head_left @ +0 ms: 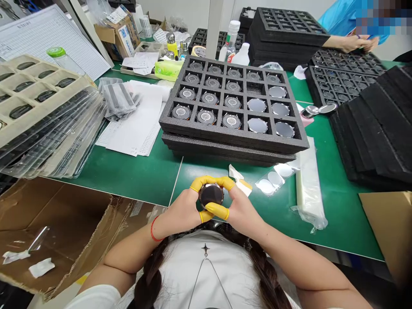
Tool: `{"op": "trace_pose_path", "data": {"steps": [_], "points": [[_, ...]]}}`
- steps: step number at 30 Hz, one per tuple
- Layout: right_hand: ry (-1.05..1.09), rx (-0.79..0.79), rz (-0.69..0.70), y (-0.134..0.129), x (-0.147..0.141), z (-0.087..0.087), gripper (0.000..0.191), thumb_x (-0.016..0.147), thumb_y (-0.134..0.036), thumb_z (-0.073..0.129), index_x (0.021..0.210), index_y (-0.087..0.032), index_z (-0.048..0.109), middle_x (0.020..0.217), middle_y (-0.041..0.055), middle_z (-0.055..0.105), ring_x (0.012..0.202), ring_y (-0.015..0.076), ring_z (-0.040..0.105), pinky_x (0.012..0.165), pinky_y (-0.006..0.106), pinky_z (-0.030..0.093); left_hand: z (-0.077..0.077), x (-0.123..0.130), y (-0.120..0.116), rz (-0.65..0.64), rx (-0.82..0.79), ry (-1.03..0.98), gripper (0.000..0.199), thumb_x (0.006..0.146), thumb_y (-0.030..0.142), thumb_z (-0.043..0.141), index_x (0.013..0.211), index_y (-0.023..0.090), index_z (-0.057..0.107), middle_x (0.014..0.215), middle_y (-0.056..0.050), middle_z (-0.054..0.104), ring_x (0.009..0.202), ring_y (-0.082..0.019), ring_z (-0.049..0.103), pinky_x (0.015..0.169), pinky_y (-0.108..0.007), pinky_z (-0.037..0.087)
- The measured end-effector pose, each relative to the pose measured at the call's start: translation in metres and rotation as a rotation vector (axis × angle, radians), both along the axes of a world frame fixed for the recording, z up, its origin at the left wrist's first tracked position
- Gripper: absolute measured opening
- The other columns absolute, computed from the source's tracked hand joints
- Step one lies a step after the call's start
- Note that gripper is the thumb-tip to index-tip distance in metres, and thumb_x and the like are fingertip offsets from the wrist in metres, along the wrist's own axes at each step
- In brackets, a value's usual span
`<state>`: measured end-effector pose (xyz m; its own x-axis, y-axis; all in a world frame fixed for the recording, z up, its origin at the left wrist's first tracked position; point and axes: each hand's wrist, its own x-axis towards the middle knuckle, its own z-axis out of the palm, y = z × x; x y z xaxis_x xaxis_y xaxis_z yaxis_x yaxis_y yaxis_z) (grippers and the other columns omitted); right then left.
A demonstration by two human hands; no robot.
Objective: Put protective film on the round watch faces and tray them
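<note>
Between my two hands, close in front of my chest, is a round watch case with a dark face turned up. My left hand grips its left side, with yellow finger cots on thumb and forefinger. On the other side my right hand holds the rim, its yellow-covered thumb lying over the lower edge of the face. Beyond them stands a black foam tray on a stack. Several watch cases sit in its compartments, some showing ringed backs, others pale blank faces. One back-row compartment holds nothing.
Round clear film stickers and a plastic-wrapped pack lie on the green table. At left lean stacked plastic trays beside papers. Foam stacks fill the right. Behind, another person's hand is over a tray.
</note>
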<state>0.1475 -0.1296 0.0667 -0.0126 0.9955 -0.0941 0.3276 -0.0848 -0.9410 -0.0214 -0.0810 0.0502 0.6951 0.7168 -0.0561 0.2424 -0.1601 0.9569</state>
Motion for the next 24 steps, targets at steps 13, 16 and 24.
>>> {"op": "trace_pose_path", "data": {"steps": [13,16,24], "points": [[0.266,-0.071,0.067,0.009,0.005,-0.016,0.038,0.087,-0.052,0.055,0.067,-0.019,0.058,0.071,0.0002,0.053,0.073,0.0154,0.046,0.071,0.03,0.039,-0.004,0.003,-0.006,0.037,-0.043,0.016,0.054,0.079,0.023,0.07,0.125,0.027,0.043,0.12,-0.004,0.059,0.099,-0.018,0.063,0.083,-0.028,0.053],[0.266,-0.065,0.028,0.008,0.006,-0.017,0.045,0.085,-0.055,0.057,0.059,-0.019,0.055,0.063,-0.0011,0.049,0.066,0.0136,0.042,0.067,0.028,0.037,-0.003,0.004,-0.007,0.026,-0.053,0.034,0.053,0.078,0.023,0.07,0.125,0.026,0.044,0.118,-0.004,0.061,0.098,-0.019,0.063,0.082,-0.029,0.053],[0.572,-0.211,-0.002,0.002,0.004,-0.011,0.027,0.086,-0.048,0.06,0.086,-0.024,0.073,0.082,0.0009,0.068,0.082,0.0166,0.058,0.08,0.029,0.045,-0.004,0.006,-0.007,0.064,-0.07,-0.011,0.057,0.078,0.023,0.07,0.127,0.026,0.042,0.122,-0.004,0.06,0.095,-0.016,0.064,0.083,-0.027,0.053]]}}
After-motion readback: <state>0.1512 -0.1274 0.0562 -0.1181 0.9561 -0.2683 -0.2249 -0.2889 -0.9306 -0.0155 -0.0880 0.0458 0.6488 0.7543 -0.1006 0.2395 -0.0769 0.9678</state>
